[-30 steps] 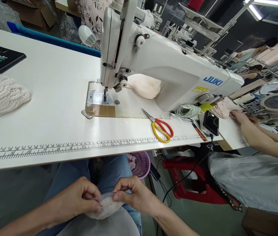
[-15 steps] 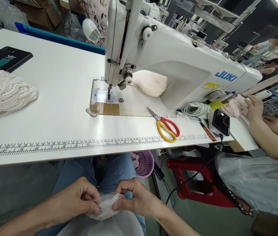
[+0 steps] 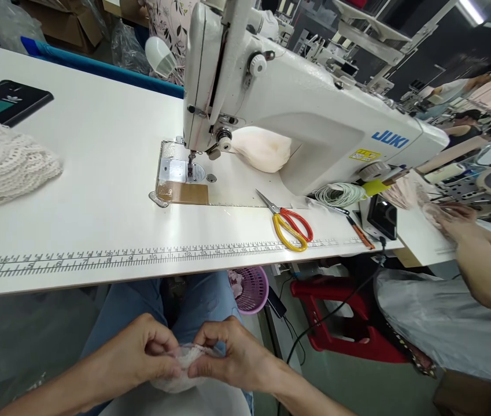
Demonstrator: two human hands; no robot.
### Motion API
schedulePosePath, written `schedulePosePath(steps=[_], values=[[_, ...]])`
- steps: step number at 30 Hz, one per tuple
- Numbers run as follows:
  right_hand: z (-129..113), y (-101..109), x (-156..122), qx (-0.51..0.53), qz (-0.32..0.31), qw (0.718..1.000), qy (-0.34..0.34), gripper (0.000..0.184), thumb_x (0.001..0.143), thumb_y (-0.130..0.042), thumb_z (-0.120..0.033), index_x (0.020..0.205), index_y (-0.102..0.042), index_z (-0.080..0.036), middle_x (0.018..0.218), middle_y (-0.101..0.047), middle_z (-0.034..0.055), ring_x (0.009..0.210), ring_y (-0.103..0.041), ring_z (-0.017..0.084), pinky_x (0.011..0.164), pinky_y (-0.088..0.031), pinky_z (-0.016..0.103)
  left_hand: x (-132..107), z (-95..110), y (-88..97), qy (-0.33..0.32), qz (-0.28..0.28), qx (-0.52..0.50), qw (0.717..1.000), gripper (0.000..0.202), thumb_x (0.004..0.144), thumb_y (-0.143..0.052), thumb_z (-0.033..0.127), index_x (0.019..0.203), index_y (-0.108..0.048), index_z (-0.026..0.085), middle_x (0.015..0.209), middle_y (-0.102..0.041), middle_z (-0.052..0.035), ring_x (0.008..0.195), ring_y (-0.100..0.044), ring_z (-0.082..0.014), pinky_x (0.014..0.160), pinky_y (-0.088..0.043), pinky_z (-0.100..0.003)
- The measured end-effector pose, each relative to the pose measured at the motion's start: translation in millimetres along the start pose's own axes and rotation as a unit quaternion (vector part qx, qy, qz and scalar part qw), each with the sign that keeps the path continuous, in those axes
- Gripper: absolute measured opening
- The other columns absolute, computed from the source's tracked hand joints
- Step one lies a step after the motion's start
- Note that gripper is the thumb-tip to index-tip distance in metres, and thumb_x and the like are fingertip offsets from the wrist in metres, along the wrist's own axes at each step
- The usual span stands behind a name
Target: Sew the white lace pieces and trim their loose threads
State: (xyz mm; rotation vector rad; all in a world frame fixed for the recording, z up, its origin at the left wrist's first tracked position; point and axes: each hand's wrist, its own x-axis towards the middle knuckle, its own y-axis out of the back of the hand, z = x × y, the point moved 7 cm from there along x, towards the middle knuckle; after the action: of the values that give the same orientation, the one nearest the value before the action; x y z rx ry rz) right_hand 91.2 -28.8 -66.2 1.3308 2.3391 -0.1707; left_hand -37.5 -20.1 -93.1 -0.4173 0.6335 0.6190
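Below the table edge, over my lap, my left hand [image 3: 143,352] and my right hand [image 3: 228,355] both pinch a small piece of pale lace fabric [image 3: 182,370], fingertips almost touching. The fabric bunches between them above a white cloth on my knees. On the white table [image 3: 98,173] above stands a white JUKI sewing machine [image 3: 292,115], its needle over the metal plate [image 3: 176,173]. A peach padded cup [image 3: 262,150] lies under the machine's arm.
Red-and-yellow scissors [image 3: 291,228] lie right of the needle plate. A heap of white lace [image 3: 2,164] and a black phone [image 3: 4,101] sit at the left. A purple basket [image 3: 251,289] and red stool [image 3: 340,318] stand under the table. A co-worker's arms [image 3: 475,254] work at the right.
My two hands have drawn closer together on the lace piece, folding it tighter. The co-worker's hands at the right have shifted on their own fabric.
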Motion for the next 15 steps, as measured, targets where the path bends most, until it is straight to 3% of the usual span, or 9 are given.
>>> schedulePosePath(steps=[6, 15], values=[[-1.7, 0.5, 0.2, -0.009, -0.017, 0.999, 0.027, 0.043, 0.064, -0.077, -0.054, 0.085, -0.073, -0.016, 0.065, -0.057, -0.0024, 0.06, -0.046, 0.01, 0.055, -0.034, 0.02, -2.2, -1.7, 0.8, 0.007, -0.009, 0.004, 1.0, 0.022, 0.062, -0.065, 0.034, 0.062, -0.069, 0.012, 0.05, -0.043, 0.0041, 0.051, -0.032, -0.0099, 0.05, -0.018, -0.025], [9.0, 1.2, 2.1, 0.04, -0.011, 0.999, 0.021, 0.046, 0.062, -0.075, -0.061, 0.073, -0.071, -0.016, 0.063, -0.057, -0.0017, 0.06, -0.046, 0.011, 0.058, -0.036, 0.022, -4.5, -4.5, -2.6, -0.003, -0.016, 0.009, 1.0, 0.021, 0.065, -0.063, 0.032, 0.064, -0.069, 0.013, 0.054, -0.049, 0.0024, 0.053, -0.037, -0.0111, 0.051, -0.022, -0.024]])
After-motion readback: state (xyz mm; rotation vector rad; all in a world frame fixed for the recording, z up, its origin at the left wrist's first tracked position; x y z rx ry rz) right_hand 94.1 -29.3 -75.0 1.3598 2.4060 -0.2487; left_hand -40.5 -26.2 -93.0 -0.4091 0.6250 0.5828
